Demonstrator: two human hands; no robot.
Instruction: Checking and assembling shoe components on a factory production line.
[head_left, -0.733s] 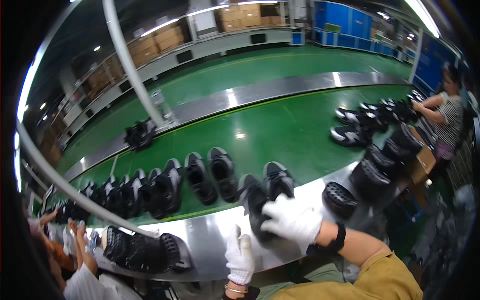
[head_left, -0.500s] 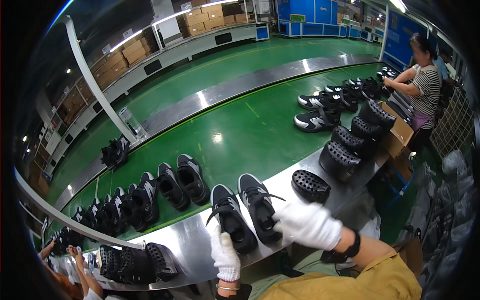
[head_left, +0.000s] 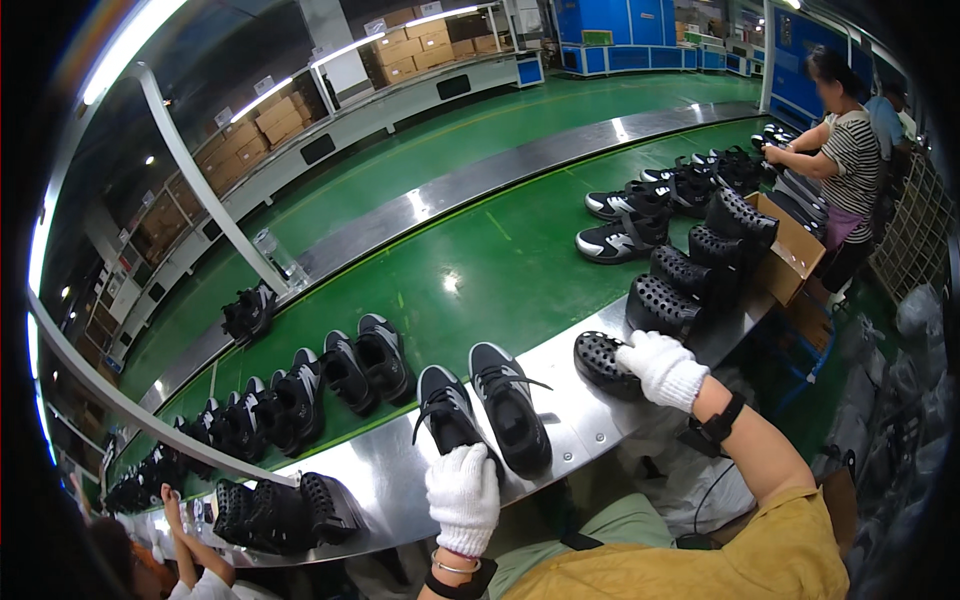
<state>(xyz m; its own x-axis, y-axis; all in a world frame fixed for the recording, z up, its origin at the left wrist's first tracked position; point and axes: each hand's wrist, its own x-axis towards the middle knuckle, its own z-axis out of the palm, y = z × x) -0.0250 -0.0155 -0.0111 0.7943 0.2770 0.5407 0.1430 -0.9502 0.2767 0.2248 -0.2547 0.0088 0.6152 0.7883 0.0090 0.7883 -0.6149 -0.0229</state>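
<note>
Two black and grey sneakers with dark laces stand side by side on the metal ledge before me. My left hand (head_left: 463,497), in a white knit glove, is closed over the heel of the left sneaker (head_left: 447,408) and hides its back end. The right sneaker (head_left: 512,412) stands untouched, its lace end sticking out to the side. Further right, my gloved right hand (head_left: 662,370) grips a black rounded piece full of holes (head_left: 600,360), like a perforated shoe form, by its near end. Its fingers partly cover that piece.
Stacked black perforated pieces (head_left: 664,305) stand right of my hand, beside an open cardboard box (head_left: 790,250). More such pieces (head_left: 275,515) lie at lower left. Sneakers line the green belt (head_left: 480,270). A person in stripes (head_left: 850,150) works at far right; another person's hands (head_left: 172,500) show lower left.
My right hand has left the right sneaker and moved right onto the perforated piece. My left hand has shifted from the left sneaker's side onto its heel.
</note>
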